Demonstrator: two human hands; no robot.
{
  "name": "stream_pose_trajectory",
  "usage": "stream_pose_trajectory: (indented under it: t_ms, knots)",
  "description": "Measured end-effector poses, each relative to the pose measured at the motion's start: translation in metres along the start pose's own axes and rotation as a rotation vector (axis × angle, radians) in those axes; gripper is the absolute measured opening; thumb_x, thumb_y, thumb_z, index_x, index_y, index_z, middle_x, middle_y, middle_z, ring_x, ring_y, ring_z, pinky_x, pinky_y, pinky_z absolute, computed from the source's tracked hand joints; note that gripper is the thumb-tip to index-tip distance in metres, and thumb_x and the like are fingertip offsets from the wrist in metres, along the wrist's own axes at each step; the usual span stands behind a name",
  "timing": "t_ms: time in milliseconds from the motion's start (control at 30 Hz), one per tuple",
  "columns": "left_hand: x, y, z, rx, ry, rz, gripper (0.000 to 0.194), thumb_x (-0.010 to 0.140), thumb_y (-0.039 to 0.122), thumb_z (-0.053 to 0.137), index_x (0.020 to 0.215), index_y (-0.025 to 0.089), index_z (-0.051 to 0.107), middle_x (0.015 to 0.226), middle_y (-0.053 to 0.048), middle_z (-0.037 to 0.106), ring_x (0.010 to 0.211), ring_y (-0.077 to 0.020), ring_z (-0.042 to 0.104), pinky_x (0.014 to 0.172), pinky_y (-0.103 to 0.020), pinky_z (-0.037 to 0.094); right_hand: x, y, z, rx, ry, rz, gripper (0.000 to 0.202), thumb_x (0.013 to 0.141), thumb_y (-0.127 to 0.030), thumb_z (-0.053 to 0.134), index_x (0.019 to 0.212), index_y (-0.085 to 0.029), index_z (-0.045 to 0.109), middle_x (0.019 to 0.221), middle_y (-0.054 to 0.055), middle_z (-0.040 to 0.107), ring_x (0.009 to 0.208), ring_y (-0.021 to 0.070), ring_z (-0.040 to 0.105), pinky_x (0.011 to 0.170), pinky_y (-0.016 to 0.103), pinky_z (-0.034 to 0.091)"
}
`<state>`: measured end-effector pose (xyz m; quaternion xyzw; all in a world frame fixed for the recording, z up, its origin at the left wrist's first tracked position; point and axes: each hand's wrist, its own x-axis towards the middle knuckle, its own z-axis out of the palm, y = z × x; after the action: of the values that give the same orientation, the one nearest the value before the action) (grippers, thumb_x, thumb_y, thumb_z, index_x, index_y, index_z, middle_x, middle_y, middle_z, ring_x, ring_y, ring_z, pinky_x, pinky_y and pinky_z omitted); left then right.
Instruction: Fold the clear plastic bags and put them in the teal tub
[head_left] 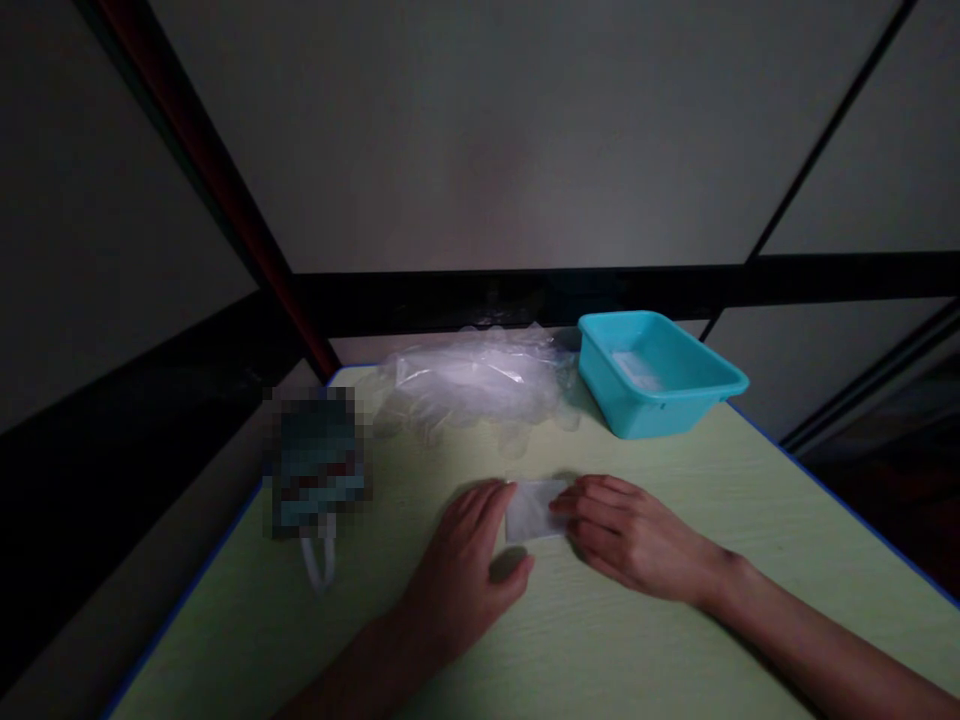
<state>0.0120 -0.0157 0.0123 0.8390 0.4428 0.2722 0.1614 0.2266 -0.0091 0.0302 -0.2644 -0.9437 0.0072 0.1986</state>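
Observation:
A small, flat rectangle of translucent whitish plastic film (534, 520), seemingly folded, lies on the table between my hands. My left hand (469, 560) is at its left edge, fingers stretched out and thumb spread apart. From the right, my right hand (619, 530) rests its slightly bent fingertips on the film's right part and covers that edge. Beyond them spreads a loose heap of clear disposable plastic gloves (480, 380), with finger shapes sticking out along its border.
A turquoise plastic basin (652, 415) stands at the back right with something whitish inside. On the left is a blurred-out dark item (319, 460) with a white loop (319, 560). The pale green table (600, 660) has blue edging and meets a panelled wall (487, 150).

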Motion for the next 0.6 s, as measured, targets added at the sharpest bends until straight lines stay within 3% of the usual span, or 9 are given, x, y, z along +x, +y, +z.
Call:
stream_pose_trajectory:
  t_ms: [67,200,300,400,500,600]
  knots:
    - [0.002,0.001,-0.001,-0.042,0.028,-0.006,0.042,0.067,0.016,0.054,0.109,0.013,0.052,0.112,-0.014,0.056,0.107,-0.0271,0.048,0.093,-0.044,0.036,0.000,-0.003,-0.003,0.149,0.035,0.092,0.014,0.086,-0.013,0.040,0.087,-0.015,0.054,0.098,0.010,0.061,0.090,0.0198,0.054,0.082,0.036,0.043]
    - [0.005,0.005,-0.003,-0.265,0.031,-0.078,0.012,0.069,0.015,0.051,0.077,0.015,0.060,0.087,-0.008,0.062,0.090,-0.0240,0.055,0.084,-0.038,0.041,0.000,-0.007,-0.004,0.596,0.150,0.409,0.011,0.087,-0.018,0.038,0.082,-0.018,0.048,0.077,0.003,0.057,0.071,0.0144,0.053,0.063,0.026,0.043]
    - [0.008,0.007,-0.005,-0.433,-0.013,-0.215,0.012,0.072,0.019,0.049,0.063,0.015,0.056,0.067,-0.004,0.059,0.069,-0.0195,0.056,0.066,-0.031,0.044,0.003,-0.010,0.002,0.939,0.262,0.609,0.016,0.088,-0.029,0.041,0.077,-0.019,0.044,0.062,-0.003,0.046,0.056,0.0102,0.044,0.050,0.021,0.034]
    - [0.009,0.007,-0.005,-0.578,-0.050,-0.280,0.014,0.073,0.022,0.047,0.062,0.015,0.052,0.061,-0.002,0.057,0.064,-0.0178,0.057,0.060,-0.026,0.043,0.008,-0.012,0.009,1.213,0.328,0.696,0.022,0.081,-0.038,0.054,0.082,-0.020,0.041,0.058,-0.006,0.045,0.050,0.0079,0.040,0.045,0.018,0.029]
    - [0.010,0.008,-0.006,-0.843,-0.113,-0.376,0.011,0.071,0.023,0.052,0.064,0.014,0.053,0.063,-0.001,0.059,0.064,-0.0167,0.057,0.060,-0.025,0.042,0.012,-0.012,0.013,1.358,0.346,0.734,0.035,0.071,-0.038,0.065,0.085,-0.021,0.039,0.059,-0.006,0.050,0.048,0.0079,0.044,0.046,0.019,0.032]
    - [0.011,0.009,-0.009,-0.976,-0.133,-0.432,0.010,0.069,0.023,0.056,0.066,0.014,0.056,0.065,-0.001,0.062,0.064,-0.0158,0.057,0.060,-0.024,0.041,0.012,-0.011,0.015,1.429,0.363,0.765,0.033,0.073,-0.038,0.063,0.088,-0.021,0.041,0.060,-0.005,0.054,0.049,0.0093,0.049,0.048,0.021,0.036]
